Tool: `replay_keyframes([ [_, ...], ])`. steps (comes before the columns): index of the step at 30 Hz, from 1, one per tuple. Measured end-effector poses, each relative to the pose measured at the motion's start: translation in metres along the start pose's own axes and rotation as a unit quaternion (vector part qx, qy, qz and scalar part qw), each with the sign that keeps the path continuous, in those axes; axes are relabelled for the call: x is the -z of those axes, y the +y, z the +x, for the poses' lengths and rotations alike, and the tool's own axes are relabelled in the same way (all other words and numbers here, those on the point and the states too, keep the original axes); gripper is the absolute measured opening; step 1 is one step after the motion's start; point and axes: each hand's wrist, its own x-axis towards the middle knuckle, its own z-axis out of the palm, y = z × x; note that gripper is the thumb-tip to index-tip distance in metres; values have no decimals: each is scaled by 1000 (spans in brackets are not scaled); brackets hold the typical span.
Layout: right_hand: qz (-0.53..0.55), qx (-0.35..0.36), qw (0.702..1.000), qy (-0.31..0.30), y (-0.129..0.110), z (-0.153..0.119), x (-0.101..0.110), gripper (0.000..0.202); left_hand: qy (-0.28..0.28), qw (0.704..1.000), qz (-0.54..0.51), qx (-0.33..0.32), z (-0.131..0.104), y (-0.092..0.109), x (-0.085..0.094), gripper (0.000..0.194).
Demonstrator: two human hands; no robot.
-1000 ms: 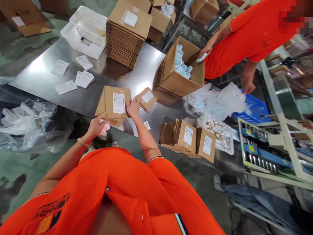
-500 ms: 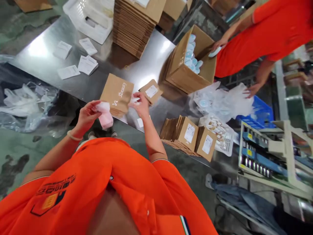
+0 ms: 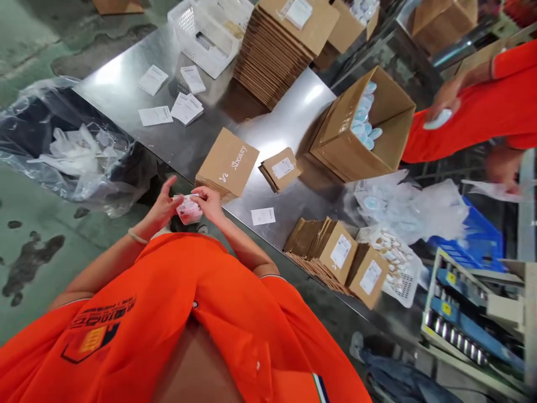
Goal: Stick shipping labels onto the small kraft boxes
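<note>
1. Bare metal counter [image 3: 180, 143] ran from the far left to the near right, its near edge slanting past the person's waist; green floor [image 3: 84, 246] lay open to the left.
2. Beyond that edge, over the floor, both hands held a small pink-and-white label bundle [image 3: 189, 212] clear of the counter. The left hand [image 3: 161, 210] gripped its left side with thumb and fingertips, other fingers spread; the right hand [image 3: 210, 202] pinched its top right.
3. A brown carton stack [image 3: 222, 159] sat close to the near edge, just beside the right hand. Open metal lay to its left, as far as the white printed slips [image 3: 187, 108], and behind it, toward the tall cardboard pile [image 3: 272, 56].
4. To its right, a smaller carton stack [image 3: 291, 173] and one white slip [image 3: 263, 216] had room around them; farther right, a row of folded cartons [image 3: 323, 246] crowded the near edge.
5. White lettering on the brown stack's top read "beauty", the character before it unclear. The smaller stack and the row bore white labels, their print too small to read, as was that on the bundle.
</note>
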Motion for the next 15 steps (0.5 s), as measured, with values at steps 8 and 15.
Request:
replay_keyframes([
  [8, -106, 55, 987, 106, 0, -14, 17, 2, -36, 995, 84, -32, 2, 18, -41, 73],
  [15, -183, 150, 944, 230, -23, -7, 73, 16, -137, 981, 123, 53, 18, 16, -63, 66],
])
